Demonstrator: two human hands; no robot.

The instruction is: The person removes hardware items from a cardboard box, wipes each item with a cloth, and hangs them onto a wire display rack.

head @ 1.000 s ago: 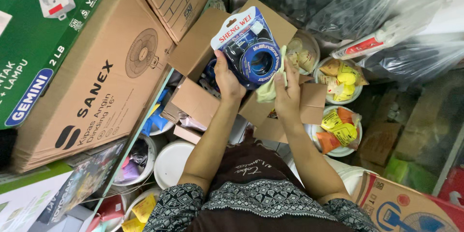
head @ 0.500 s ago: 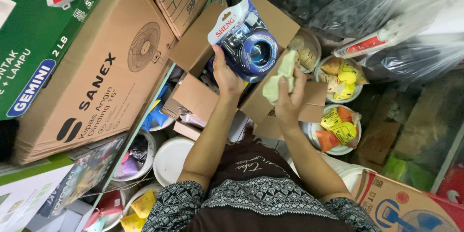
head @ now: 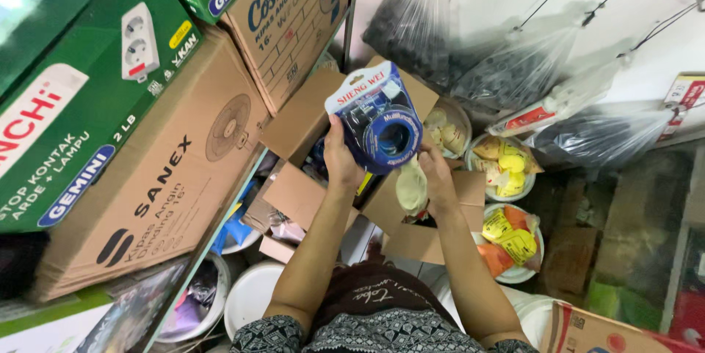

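My left hand [head: 341,160] grips a blue blister pack [head: 376,118] holding a coiled blue cable, raised above an open cardboard box [head: 308,114]. My right hand [head: 438,180] holds a pale yellowish cloth [head: 411,188] bunched in its fingers, just below and to the right of the pack, touching its lower edge. Both forearms reach up from the bottom of the view over the box flaps.
Large cardboard fan boxes [head: 158,177] and green cartons [head: 66,96] are stacked at the left. Dark filled plastic bags [head: 470,44] hang at the top right. White bowls of small packets [head: 507,166] stand to the right, white buckets [head: 250,298] below.
The right hand with the cloth has moved in from the right and up against the pack's lower edge. The left hand keeps the pack raised.
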